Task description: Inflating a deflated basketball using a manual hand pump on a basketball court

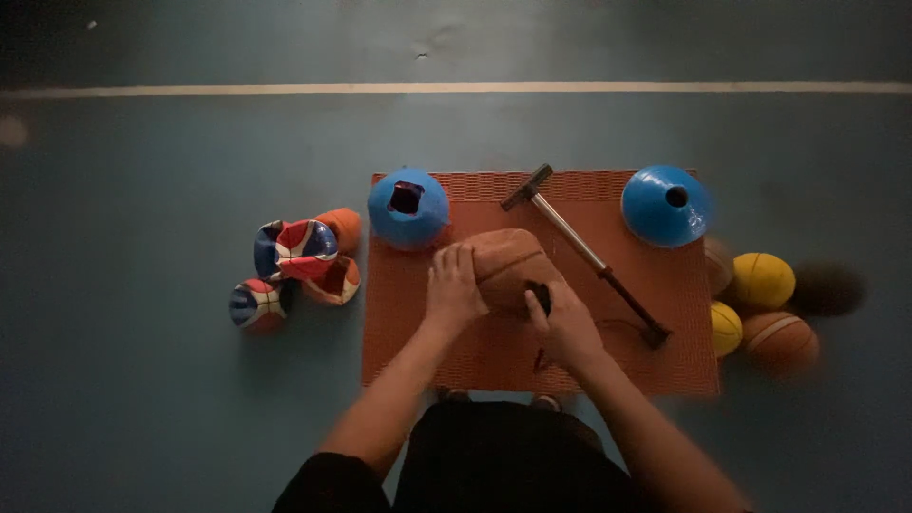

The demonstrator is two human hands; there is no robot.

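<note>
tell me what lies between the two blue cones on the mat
In the head view, a hand pump lies slanted on the orange mat between the left blue cone and the right blue cone; its handle points up.

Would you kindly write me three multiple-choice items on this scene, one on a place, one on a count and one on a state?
1. Where does the hand pump lie?
A. on the orange mat
B. on the bare floor left of the mat
C. on top of the yellow balls

2. How many blue cones stand on the mat?
A. one
B. two
C. four

3. What state is the brown ball between the hands in?
A. round and full
B. slack and caved in
C. cut in halves

Answers:
1 A, the pump rests slantwise across the mat's right half.
2 B, the left cone and the right cone sit at the far corners.
3 B, its surface looks dented, with the left hand on its side and the right hand at its near edge.
</note>
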